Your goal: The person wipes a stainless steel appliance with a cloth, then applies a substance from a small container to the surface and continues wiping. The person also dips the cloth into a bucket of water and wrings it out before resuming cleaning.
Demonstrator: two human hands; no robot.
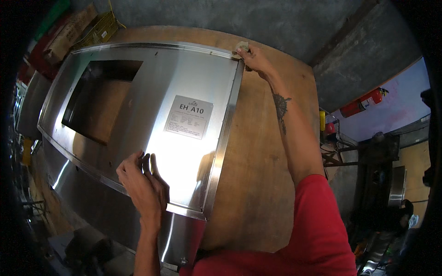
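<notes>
A large stainless steel housing (152,87) with a rectangular cutout lies on a wooden tabletop. Pinched in my right hand (256,60) is a crumpled beige rag (241,47), pressed against the far right corner of the steel rim. My left hand (146,186) is over the near edge of the steel face with its fingers loosely bent and nothing in them; whether the fingertips touch the metal is hard to tell against the reflections. A printed silver label plate (189,117) sits on the steel face, to the right of the cutout (101,101).
Bare wooden tabletop (258,161) extends to the right of the housing. A grey wall (207,18) rises behind it. Boxes and a yellow crate (97,31) are stacked at the far left. A red fire extinguisher (366,102) hangs at the right, above dark equipment.
</notes>
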